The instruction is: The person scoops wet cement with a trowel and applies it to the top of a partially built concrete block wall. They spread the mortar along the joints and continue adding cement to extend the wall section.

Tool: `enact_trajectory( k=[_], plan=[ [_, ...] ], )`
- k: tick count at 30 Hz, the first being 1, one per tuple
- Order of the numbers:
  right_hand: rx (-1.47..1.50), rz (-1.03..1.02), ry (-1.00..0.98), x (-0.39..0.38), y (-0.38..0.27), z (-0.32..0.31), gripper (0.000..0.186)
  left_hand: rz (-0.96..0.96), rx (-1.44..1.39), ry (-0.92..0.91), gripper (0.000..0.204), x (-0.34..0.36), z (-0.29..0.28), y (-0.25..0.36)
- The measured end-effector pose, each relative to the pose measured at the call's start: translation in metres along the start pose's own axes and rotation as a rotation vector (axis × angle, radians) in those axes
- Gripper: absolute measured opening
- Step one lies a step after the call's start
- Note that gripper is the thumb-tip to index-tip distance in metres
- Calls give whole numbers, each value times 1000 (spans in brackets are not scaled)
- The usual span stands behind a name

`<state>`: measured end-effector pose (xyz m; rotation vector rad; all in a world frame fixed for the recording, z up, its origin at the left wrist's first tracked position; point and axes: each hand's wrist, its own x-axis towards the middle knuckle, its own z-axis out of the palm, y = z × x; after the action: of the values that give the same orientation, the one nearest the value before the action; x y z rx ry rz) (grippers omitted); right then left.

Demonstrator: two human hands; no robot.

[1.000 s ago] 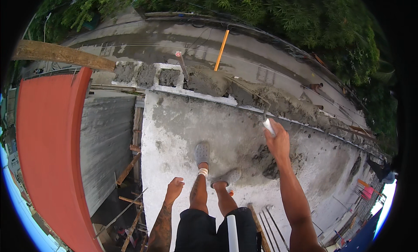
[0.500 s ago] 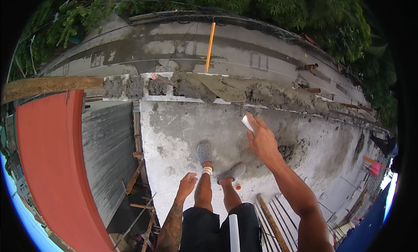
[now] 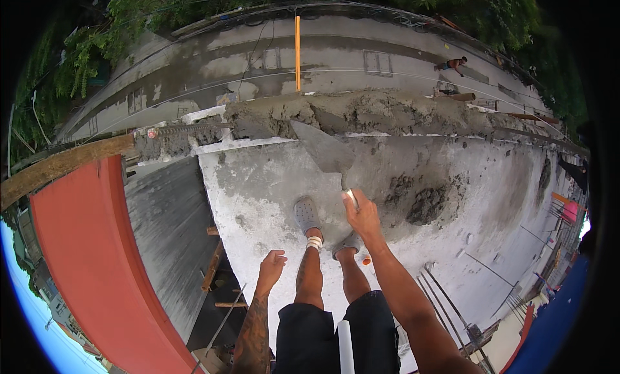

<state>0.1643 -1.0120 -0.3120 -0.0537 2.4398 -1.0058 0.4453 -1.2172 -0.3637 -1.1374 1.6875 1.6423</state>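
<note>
Closed around a pale handle, the right hand (image 3: 363, 214) makes a tight grip on a trowel (image 3: 326, 155), whose flat grey blade reaches up and away from the fingers toward the wet mortar. By contrast the left hand (image 3: 272, 265) hangs free beside the left leg, its fingers loosely curled and holding nothing, out over the edge of the concrete slab (image 3: 258, 199). Between the two hands stand the person's feet in grey clogs (image 3: 307, 214), planted on the slab. Just right of the trowel hand lies a dark heap of mortar (image 3: 426, 203) on the grey surface. Beyond the blade a rough band of fresh mortar (image 3: 361, 112) runs along the top of the wall. Further off, an orange pole (image 3: 297, 51) stands upright against the road below. At the left, a red roof (image 3: 84, 258) curves down.
</note>
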Motion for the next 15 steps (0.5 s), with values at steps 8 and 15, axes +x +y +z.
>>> enact_trajectory(
  k=[8,15],
  plan=[
    [-78,-106,-161,8,-37,-12,37,-6,77,-39,25,9,38,16],
    [235,220,-187,-57,15,-29,42,-6,167,-211,27,3,86,54]
  ],
)
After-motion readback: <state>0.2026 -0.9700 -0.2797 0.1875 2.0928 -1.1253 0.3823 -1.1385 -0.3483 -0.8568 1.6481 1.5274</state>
